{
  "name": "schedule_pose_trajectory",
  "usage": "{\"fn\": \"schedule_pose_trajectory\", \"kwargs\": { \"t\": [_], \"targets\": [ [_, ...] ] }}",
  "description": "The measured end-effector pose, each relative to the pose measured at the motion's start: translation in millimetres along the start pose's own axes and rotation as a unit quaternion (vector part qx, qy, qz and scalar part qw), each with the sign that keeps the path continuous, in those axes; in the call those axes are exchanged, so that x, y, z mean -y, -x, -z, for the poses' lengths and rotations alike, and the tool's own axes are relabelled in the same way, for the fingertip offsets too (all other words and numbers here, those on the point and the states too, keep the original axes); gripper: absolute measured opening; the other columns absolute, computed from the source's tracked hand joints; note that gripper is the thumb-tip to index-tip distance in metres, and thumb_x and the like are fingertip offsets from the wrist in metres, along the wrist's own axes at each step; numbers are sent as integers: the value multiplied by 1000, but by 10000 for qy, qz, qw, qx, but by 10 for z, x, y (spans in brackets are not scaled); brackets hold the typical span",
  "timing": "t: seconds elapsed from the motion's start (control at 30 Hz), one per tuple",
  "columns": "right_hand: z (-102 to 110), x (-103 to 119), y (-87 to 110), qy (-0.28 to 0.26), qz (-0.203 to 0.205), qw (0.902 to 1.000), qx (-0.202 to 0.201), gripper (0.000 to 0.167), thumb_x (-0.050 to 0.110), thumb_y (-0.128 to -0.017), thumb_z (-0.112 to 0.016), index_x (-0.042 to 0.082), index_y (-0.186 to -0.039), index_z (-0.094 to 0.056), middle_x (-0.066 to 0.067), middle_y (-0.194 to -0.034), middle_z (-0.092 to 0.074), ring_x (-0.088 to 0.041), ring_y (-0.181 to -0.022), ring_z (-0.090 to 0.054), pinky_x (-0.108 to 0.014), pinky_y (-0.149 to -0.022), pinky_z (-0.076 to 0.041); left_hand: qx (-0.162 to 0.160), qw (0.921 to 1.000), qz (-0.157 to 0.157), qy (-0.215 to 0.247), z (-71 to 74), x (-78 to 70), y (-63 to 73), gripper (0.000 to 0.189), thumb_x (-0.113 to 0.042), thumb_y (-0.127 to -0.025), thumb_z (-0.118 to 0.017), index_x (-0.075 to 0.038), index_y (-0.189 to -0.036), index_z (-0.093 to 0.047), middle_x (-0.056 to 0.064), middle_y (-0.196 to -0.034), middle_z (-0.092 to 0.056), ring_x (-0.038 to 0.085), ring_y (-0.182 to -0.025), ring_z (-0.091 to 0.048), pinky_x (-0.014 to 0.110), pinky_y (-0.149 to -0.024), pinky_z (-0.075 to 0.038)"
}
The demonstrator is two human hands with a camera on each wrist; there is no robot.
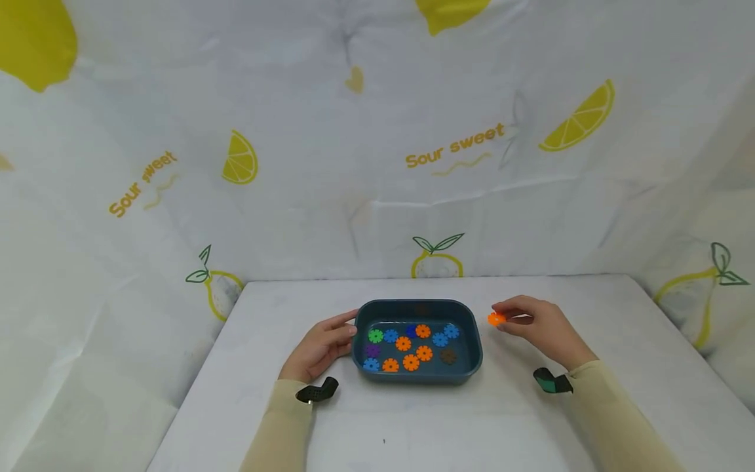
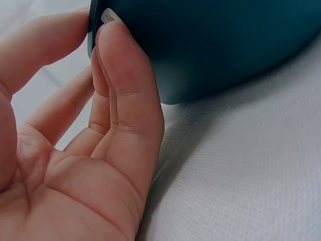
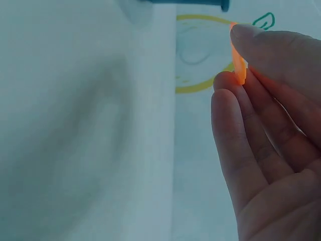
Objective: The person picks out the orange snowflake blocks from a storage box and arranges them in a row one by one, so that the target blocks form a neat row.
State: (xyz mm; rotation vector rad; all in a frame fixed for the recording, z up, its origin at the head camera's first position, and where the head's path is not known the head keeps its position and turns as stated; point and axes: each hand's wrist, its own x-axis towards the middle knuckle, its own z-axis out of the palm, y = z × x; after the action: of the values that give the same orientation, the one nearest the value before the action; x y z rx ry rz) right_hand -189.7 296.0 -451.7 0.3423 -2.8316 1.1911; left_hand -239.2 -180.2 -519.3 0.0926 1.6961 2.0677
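A dark teal tray (image 1: 415, 377) with rounded corners rests on the white table and holds several notched plastic discs: orange (image 1: 411, 362), light blue (image 1: 440, 339), green (image 1: 375, 335), purple (image 1: 372, 351) and brown (image 1: 448, 356). My left hand (image 1: 321, 344) grips its left end, thumb and fingers about the rim; the left wrist view shows them against the tray wall (image 2: 215, 45). Off the tray's right side, my right hand (image 1: 542, 326) pinches an orange notched disc (image 1: 495, 319) between thumb and fingertips. That disc (image 3: 238, 57) appears nearly edge-on in the right wrist view, raised above the table.
The white-covered table (image 1: 436, 426) spreads around the tray. Behind it hangs a white cloth (image 1: 330, 223) printed with lemons and lettering. Each wrist wears a dark strap, a black one (image 1: 317, 391) on the left and a black-and-green one (image 1: 552, 381) on the right.
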Motion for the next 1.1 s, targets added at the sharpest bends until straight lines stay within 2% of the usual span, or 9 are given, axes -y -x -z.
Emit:
{"fn": "schedule_pose_trajectory", "kwargs": {
  "t": [0.33, 0.5, 0.67, 0.73, 0.83, 0.93, 1.1],
  "targets": [
    [-113, -202, 138, -43, -310, 9995, -88, 36, 21, -96, -85, 16, -131, -77, -3, -125, -78, -26, -112, -75, -15, -88, -58, -27, 9999, 123, -84, 5, 24, 50, 61, -23, -103, -75, -17, -160, -55, 9, -136, -74, 19, -119, -72, 32, -103, -61],
    [-136, -238, 146, 38, -303, 9995, -73, 34, 13, -96, -82, 14, -130, -77, -3, -125, -78, -27, -114, -74, -15, -90, -57, -25, 9999, 142, -76, -6, 3, 59, 59, -20, -104, -73, -16, -160, -54, 7, -131, -76, 18, -115, -73, 32, -102, -61],
    [-120, -264, 115, 141, -311, 9993, -175, 32, 14, -97, -81, 14, -129, -77, -3, -123, -78, -26, -114, -72, -15, -91, -57, 13, 10000, 46, -78, -30, -51, 5, 59, -20, -104, -73, -16, -160, -54, 6, -129, -77, 17, -113, -73, 31, -101, -61],
    [-125, -268, 108, 177, -354, 9990, -192, 31, 15, -97, -82, 15, -128, -78, -3, -123, -78, -26, -114, -72, -20, -92, -59, 26, 9999, 63, -89, -31, -61, -3, 60, -20, -105, -73, -16, -161, -53, 5, -130, -77, 17, -115, -73, 31, -102, -61],
    [-148, -275, 110, 182, -364, 9990, -159, 31, 15, -97, -82, 14, -127, -78, -4, -122, -79, -27, -113, -72, -33, -95, -63, -3, 9999, 141, -66, -27, -55, 10, 59, -20, -105, -72, -16, -161, -54, 6, -130, -77, 17, -116, -73, 32, -103, -61],
    [-174, -285, 120, 157, -330, 9992, -158, 30, 14, -97, -82, 12, -126, -78, -5, -122, -79, -27, -112, -73, -43, -98, -63, -18, 9999, 162, -53, -18, -39, 29, 58, -19, -105, -71, -16, -161, -53, 6, -130, -77, 17, -117, -72, 32, -103, -61],
    [-171, -301, 143, 245, -351, 9989, -196, 29, 14, -98, -80, 13, -126, -78, -3, -121, -79, -25, -112, -73, -35, -97, -62, 49, 10000, 68, -47, -24, -38, 40, 58, -18, -106, -70, -15, -161, -52, 6, -130, -77, 17, -116, -72, 32, -103, -61]
  ]
}}
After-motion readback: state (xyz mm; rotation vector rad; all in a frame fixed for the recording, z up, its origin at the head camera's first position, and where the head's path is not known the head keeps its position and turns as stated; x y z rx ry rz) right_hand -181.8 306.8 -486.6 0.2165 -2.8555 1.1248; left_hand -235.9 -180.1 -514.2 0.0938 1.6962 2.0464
